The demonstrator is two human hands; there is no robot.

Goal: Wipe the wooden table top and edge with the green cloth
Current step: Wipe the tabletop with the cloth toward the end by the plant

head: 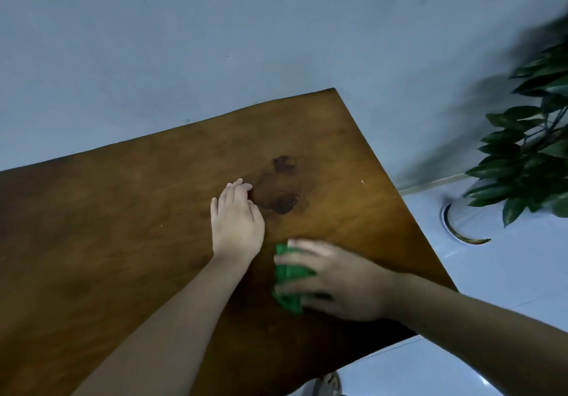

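The wooden table top [123,226] fills the lower left and runs to a far corner near the wall. A bunched green cloth [287,275] lies on the wood close to the right edge, and my right hand [335,282] presses down over it with fingers spread, blurred by motion. My left hand [236,220] rests flat on the table just left of the cloth, fingers together and pointing away, holding nothing. Dark stains [282,186] mark the wood just beyond my left fingertips.
A blue-grey wall [215,42] stands behind the table. A leafy potted plant [528,149] stands on the pale floor to the right, its pot rim [461,226] close to the table's right edge. A shoe [330,385] shows below the near edge.
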